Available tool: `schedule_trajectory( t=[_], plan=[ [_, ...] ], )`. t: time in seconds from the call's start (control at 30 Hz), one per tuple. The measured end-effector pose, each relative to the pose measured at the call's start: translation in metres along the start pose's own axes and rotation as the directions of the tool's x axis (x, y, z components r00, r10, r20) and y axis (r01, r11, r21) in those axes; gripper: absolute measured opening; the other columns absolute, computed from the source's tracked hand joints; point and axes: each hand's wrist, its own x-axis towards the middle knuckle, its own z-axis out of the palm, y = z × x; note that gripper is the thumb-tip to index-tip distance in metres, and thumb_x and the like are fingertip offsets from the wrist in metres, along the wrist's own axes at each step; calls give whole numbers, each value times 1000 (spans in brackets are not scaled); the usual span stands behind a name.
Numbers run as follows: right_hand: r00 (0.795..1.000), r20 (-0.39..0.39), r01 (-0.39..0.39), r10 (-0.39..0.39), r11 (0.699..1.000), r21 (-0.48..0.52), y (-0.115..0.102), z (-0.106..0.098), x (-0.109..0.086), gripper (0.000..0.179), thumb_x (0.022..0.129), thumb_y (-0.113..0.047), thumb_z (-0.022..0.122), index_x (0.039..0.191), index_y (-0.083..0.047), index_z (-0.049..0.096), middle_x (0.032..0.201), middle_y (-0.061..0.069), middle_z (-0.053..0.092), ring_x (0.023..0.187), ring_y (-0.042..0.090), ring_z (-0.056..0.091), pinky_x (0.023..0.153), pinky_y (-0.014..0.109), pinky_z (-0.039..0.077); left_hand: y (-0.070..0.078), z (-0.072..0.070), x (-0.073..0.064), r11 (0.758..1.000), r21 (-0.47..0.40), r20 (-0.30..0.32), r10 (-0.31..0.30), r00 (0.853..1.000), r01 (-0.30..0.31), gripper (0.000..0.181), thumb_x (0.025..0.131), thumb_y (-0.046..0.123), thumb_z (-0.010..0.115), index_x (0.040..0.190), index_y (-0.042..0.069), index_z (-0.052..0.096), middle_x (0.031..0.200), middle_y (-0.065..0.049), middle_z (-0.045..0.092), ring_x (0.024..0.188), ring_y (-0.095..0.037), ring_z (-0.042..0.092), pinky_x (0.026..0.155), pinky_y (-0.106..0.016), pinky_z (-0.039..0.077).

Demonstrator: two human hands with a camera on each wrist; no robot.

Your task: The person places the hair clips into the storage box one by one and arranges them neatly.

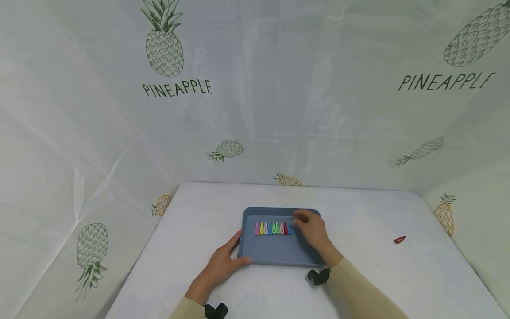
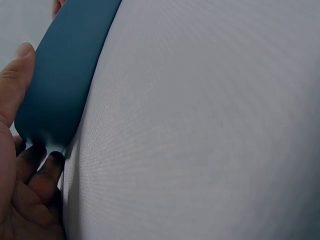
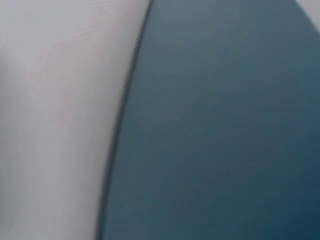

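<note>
A blue-grey tray (image 1: 275, 257) lies on the white table. Across its upper middle runs a row of several snap hair clips (image 1: 273, 228) in pink, yellow, white, blue, green and red, standing side by side. My left hand (image 1: 221, 263) holds the tray's near left corner, thumb at the front rim and fingers along the left side; the left wrist view shows the thumb (image 2: 17, 82) against the tray wall (image 2: 65, 75). Over the tray's right part is my right hand (image 1: 314, 230), fingers bent and blurred beside the blue clip (image 1: 290, 228) at the row's right end. Whether it pinches anything is hidden.
One dark red hair clip (image 1: 399, 239) lies apart on the table, right of the tray. The white tabletop (image 1: 358, 212) meets pineapple-printed sheeting (image 1: 299, 110) at the back and sides. Only tray surface (image 3: 215, 125) and table show in the right wrist view.
</note>
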Motion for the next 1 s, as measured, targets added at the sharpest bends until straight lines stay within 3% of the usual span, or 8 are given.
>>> schedule_trajectory(
  t=[0.23, 0.33, 0.53, 0.77, 1.0],
  plan=[
    [1000, -25, -14, 18, 989, 147, -3, -17, -2, 28, 98, -10, 74, 126, -5, 73, 113, 14, 76, 92, 22, 73, 72, 25, 62, -1, 1, 0, 1000, -10, 2, 6, 1000, -6, 101, 88, 59, 80, 169, 29, 28, 167, -7, 42, 156, -38, 37, 123, -66, 33],
    [999, -46, -8, 16, 987, 161, -3, -31, -3, 30, 100, -12, 73, 129, -4, 72, 114, 16, 75, 94, 22, 73, 71, 22, 62, -2, 2, 0, 1000, -9, 2, 10, 1000, -10, 100, 88, 59, 80, 169, 29, 28, 167, -7, 43, 156, -37, 37, 123, -66, 34],
    [991, -133, -11, 22, 996, 83, 9, -63, -7, 31, 103, -16, 70, 132, -4, 70, 119, 17, 74, 96, 21, 72, 73, 19, 60, -2, 2, 0, 1000, -9, 0, 6, 1000, -6, 100, 88, 58, 80, 169, 28, 29, 167, -7, 43, 156, -37, 37, 123, -66, 33],
    [967, -237, -102, 97, 995, -9, 40, -105, -18, 32, 105, -19, 67, 133, -4, 69, 122, 19, 74, 89, 5, 66, 68, 12, 54, -1, 1, 0, 1000, -9, 1, 4, 1000, -4, 101, 88, 59, 80, 169, 27, 29, 167, -7, 42, 156, -38, 37, 123, -66, 33],
    [940, -301, -198, 158, 975, -105, 77, -144, -37, 37, 108, -24, 61, 138, -3, 66, 128, 22, 71, 108, 28, 64, 65, 13, 44, -2, 1, -1, 1000, -2, 2, -1, 1000, 1, 100, 88, 61, 79, 169, 30, 28, 167, -6, 42, 156, -38, 37, 123, -66, 33]
  ],
)
